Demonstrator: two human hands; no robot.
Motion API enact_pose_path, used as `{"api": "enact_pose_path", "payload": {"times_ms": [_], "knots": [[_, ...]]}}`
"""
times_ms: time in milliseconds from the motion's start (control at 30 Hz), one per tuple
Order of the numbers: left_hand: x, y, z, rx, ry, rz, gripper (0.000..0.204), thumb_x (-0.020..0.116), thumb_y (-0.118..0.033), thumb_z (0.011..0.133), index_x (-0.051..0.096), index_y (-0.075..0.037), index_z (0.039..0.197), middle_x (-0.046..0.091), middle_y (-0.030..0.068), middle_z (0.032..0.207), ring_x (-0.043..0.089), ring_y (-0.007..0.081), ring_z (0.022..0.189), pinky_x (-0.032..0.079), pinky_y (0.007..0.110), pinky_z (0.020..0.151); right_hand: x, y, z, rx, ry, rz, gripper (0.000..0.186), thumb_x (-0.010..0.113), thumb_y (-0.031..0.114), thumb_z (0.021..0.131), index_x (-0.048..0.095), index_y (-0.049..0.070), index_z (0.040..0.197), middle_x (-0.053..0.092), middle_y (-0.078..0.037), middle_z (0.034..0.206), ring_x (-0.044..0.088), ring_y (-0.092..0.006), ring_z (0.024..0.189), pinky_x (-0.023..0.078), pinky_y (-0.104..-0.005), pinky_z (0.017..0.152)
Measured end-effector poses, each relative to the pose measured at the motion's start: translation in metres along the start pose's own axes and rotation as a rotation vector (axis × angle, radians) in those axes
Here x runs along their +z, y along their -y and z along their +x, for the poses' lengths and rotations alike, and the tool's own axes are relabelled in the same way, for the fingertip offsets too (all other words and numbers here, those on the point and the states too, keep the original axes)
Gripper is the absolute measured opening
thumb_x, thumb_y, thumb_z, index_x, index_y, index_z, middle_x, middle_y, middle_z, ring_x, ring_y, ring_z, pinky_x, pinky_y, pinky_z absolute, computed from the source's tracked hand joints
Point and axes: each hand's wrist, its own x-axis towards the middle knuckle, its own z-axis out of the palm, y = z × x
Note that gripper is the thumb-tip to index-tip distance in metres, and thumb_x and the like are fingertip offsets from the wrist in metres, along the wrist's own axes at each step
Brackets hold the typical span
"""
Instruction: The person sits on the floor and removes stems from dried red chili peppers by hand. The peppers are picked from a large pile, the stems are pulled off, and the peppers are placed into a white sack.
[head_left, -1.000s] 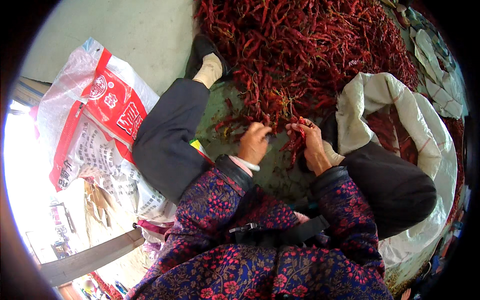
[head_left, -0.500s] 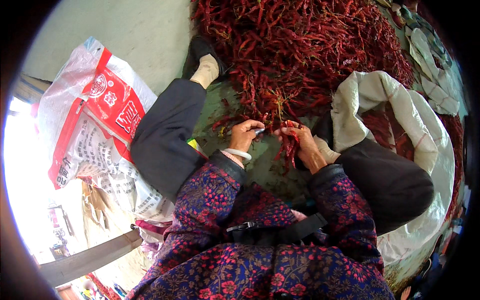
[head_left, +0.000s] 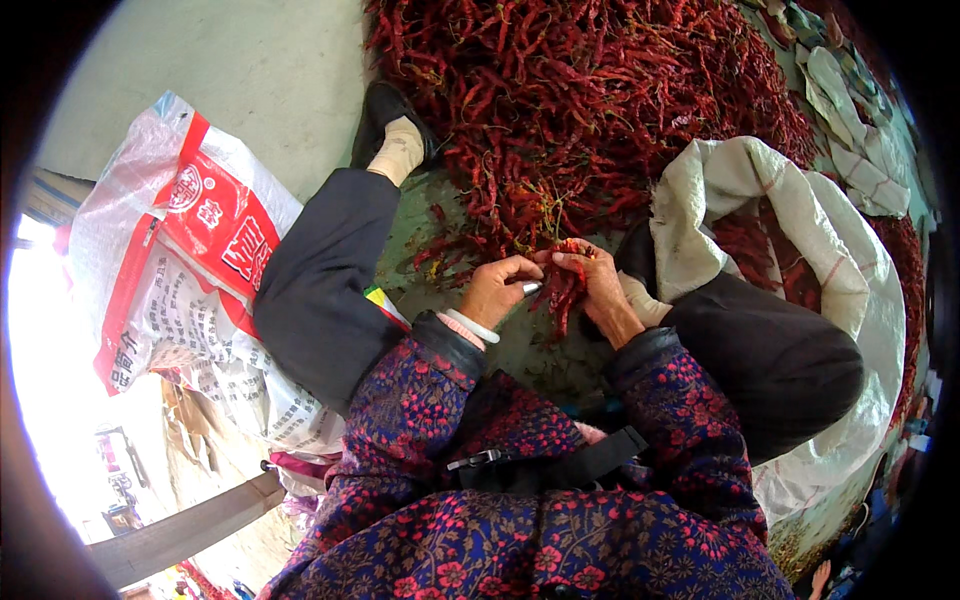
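Note:
My left hand (head_left: 492, 295), a white bangle on its wrist, is closed on a small silvery object (head_left: 530, 287), too small to name surely. Just beside it, my right hand (head_left: 598, 290) grips a bunch of dried red chillies (head_left: 562, 305) that hangs below the fingers. The two hands nearly meet at the top of the bunch. Directly beyond them lies a big heap of dried red chillies (head_left: 590, 90), with some yellowish stems (head_left: 550, 210) at its near edge.
An open white woven sack (head_left: 840, 280) with chillies inside sits by my bent right leg (head_left: 760, 370). My left leg (head_left: 320, 280) lies beside a red-and-white printed plastic sack (head_left: 150, 280). Folded sacks (head_left: 850, 130) lie at far right, and a grey beam (head_left: 185, 525) at lower left.
My left hand has shifted toward my right hand and now nearly touches the bunch; the silvery object in it showed from half a second ago. The whole view has shifted slightly.

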Motion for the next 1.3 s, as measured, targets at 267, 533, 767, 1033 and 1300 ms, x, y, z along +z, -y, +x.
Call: {"api": "enact_pose_path", "payload": {"times_ms": [267, 533, 767, 1033, 1300], "knots": [[-0.005, -0.021, -0.017, 0.423, -0.041, 0.814, 0.031, 0.053, -0.003, 0.071, 0.053, -0.008, 0.102, 0.055, 0.0079, 0.099, 0.056, 0.0271, 0.085, 0.047, 0.036, 0.069, 0.016, -0.001, -0.014, 0.143, 0.023, -0.444, 0.019, 0.06, 0.002, 0.073, 0.055, 0.0, 0.091, 0.059, -0.005, 0.075, 0.055, -0.0085, 0.064, 0.043, -0.0203, 0.058], [-0.008, 0.003, -0.026, 0.281, 0.115, 0.796, 0.015, 0.046, 0.002, 0.071, 0.051, -0.003, 0.084, 0.052, 0.0127, 0.079, 0.054, 0.033, 0.075, 0.044, 0.041, 0.062, 0.011, -0.012, -0.012, 0.216, 0.004, -0.638, 0.01, 0.062, 0.005, 0.071, 0.059, 0.0, 0.079, 0.056, -0.003, 0.064, 0.049, -0.0074, 0.051, 0.037, -0.0208, 0.047], [-0.001, 0.016, -0.029, 0.319, 0.095, 0.69, 0.005, 0.048, -0.006, 0.074, 0.048, -0.003, 0.079, 0.052, 0.0148, 0.075, 0.054, 0.0355, 0.071, 0.044, 0.043, 0.061, 0.005, -0.017, -0.018, 0.15, 0.01, -0.603, 0.014, 0.063, 0.005, 0.069, 0.06, -0.005, 0.079, 0.058, -0.004, 0.066, 0.052, -0.0068, 0.055, 0.042, -0.019, 0.05], [0.017, 0.016, -0.034, 0.138, -0.021, 0.745, 0.006, 0.047, -0.01, 0.076, 0.048, -0.004, 0.077, 0.055, 0.0174, 0.071, 0.054, 0.0362, 0.07, 0.043, 0.046, 0.06, 0.005, -0.045, -0.025, -0.144, -0.175, -0.917, 0.024, 0.059, 0.012, 0.066, 0.058, -0.006, 0.081, 0.056, -0.013, 0.057, 0.054, -0.0141, 0.054, 0.043, -0.0299, 0.051], [0.033, 0.033, -0.032, 0.118, -0.215, 0.537, 0.006, 0.048, -0.006, 0.072, 0.047, -0.002, 0.067, 0.048, 0.0216, 0.06, 0.049, 0.0417, 0.062, 0.036, 0.048, 0.053, 0.016, -0.049, -0.033, -0.272, -0.272, -1.154, 0.024, 0.058, 0.016, 0.065, 0.059, -0.005, 0.077, 0.057, -0.019, 0.062, 0.057, -0.0243, 0.057, 0.044, -0.0348, 0.056]]}}
